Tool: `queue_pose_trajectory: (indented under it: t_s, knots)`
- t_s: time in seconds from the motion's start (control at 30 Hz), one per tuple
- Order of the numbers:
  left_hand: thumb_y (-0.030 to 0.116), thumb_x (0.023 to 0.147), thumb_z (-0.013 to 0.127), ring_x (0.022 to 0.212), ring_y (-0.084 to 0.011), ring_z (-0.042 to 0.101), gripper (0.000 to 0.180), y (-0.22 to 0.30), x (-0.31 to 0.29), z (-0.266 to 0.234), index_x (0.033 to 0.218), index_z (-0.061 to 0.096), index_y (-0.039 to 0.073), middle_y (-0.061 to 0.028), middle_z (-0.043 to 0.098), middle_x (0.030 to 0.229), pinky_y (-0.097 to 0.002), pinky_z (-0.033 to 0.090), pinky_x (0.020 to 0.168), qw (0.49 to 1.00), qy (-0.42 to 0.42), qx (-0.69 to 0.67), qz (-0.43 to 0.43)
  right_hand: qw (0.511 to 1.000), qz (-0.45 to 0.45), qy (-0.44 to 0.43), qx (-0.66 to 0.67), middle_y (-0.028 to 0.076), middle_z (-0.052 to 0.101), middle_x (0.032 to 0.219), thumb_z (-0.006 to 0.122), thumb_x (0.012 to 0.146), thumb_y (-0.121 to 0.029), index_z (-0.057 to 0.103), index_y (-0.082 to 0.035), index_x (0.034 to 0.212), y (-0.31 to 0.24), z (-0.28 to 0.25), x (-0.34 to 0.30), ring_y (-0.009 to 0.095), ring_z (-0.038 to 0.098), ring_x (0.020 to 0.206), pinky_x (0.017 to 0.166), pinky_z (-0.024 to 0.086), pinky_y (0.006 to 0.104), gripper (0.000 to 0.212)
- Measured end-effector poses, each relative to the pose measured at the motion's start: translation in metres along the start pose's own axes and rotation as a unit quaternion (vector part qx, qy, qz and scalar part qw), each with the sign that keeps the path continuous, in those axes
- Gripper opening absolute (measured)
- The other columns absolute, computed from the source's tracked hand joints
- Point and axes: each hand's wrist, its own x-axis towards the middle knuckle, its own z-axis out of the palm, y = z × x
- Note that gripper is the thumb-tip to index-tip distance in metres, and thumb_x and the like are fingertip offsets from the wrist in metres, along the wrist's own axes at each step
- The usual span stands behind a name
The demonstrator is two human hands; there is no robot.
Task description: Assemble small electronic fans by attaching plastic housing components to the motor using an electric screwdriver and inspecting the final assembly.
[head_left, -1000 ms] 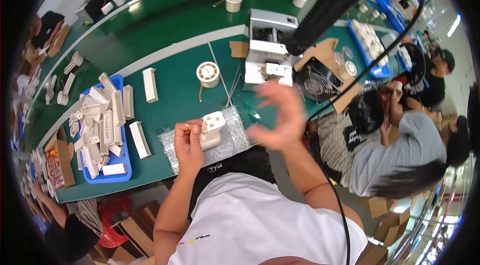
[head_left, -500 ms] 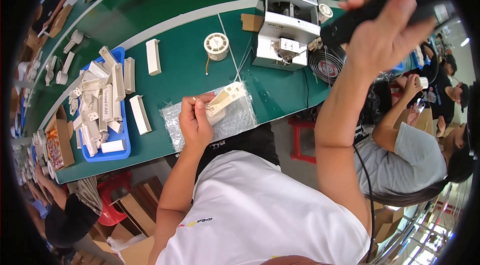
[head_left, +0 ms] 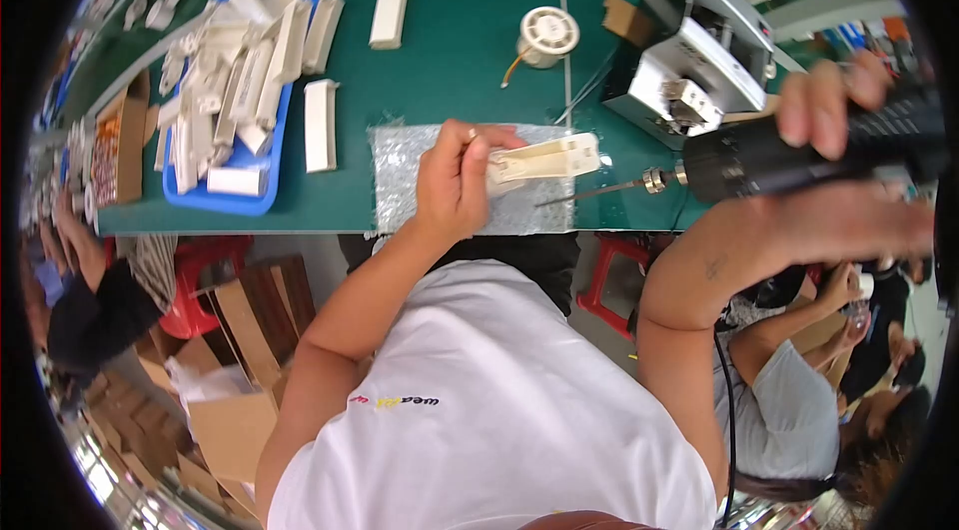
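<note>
My left hand is closed on the near end of a cream plastic handle shell, its hollow side up, over a sheet of bubble wrap. Whether the round part under the shell is attached cannot be made out. Wrapped around a black electric screwdriver, my right hand is partly blurred. The screwdriver's long thin bit points left. Its tip is close to the shell's near side, apart from it in the picture. Any screw on the tip is too small to see.
A silver screw feeder stands at the right. A white round fan head with an orange wire lies behind the bubble wrap. At left, a blue tray holds several white shells; two shells lie beside it. A person sits at right.
The screwdriver has come away from the screw feeder, toward me and the handle shell. My left hand keeps its grip on the shell. The whole view has shifted.
</note>
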Motion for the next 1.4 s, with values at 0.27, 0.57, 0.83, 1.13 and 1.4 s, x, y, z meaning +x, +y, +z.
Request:
queue_pose_trajectory:
  t_s: [0.27,0.57,0.83,1.13,1.4]
  knots:
    - [0.014,0.106,0.040,0.092,-0.0264,0.071,0.015,-0.001,0.000,-0.002,0.098,0.045,0.002,-0.0144,0.073,0.093,-0.0348,0.055,0.081,0.999,-0.008,-0.035,0.033,0.954,0.047,0.058,-0.290,0.015,0.055,0.101,0.035,0.098,-0.065,0.037,-0.001,0.128,0.019,0.029,0.010,0.026,0.061,0.075,0.075,0.058,0.0369,0.071]
    - [0.012,0.105,0.041,0.084,-0.0256,0.072,0.014,-0.003,0.000,-0.004,0.095,0.043,0.003,-0.0135,0.073,0.092,-0.0326,0.055,0.070,0.999,-0.009,-0.014,0.039,0.971,-0.015,0.090,-0.221,0.017,0.057,0.099,0.042,0.095,-0.061,0.040,0.001,0.121,0.029,0.025,0.008,0.026,0.061,0.073,0.071,0.058,0.0377,0.067]
    - [0.012,0.104,0.042,0.076,-0.0251,0.071,0.014,-0.009,-0.001,-0.001,0.095,0.043,0.002,-0.0132,0.073,0.090,-0.0321,0.054,0.066,0.998,0.001,-0.018,0.055,0.976,-0.082,0.123,-0.160,0.019,0.058,0.097,0.048,0.093,-0.057,0.043,0.002,0.116,0.049,0.035,0.003,0.026,0.061,0.072,0.067,0.057,0.0384,0.063]
    - [0.011,0.103,0.044,0.067,-0.0222,0.068,0.011,-0.006,0.002,-0.004,0.096,0.046,0.002,-0.0128,0.073,0.090,-0.0312,0.053,0.062,0.999,-0.011,-0.006,0.052,0.974,-0.151,0.146,-0.083,0.020,0.060,0.096,0.055,0.090,-0.052,0.046,0.003,0.109,0.074,0.037,0.004,0.025,0.062,0.071,0.063,0.056,0.0392,0.060]
    - [0.008,0.103,0.042,0.074,-0.0251,0.069,0.009,-0.002,-0.001,0.001,0.098,0.046,0.002,-0.0132,0.072,0.092,-0.0338,0.055,0.070,0.995,-0.010,0.037,0.089,0.929,-0.285,0.182,-0.149,0.021,0.061,0.093,0.060,0.088,-0.050,0.049,0.005,0.106,0.024,0.037,0.013,0.025,0.061,0.069,0.060,0.055,0.0388,0.058]
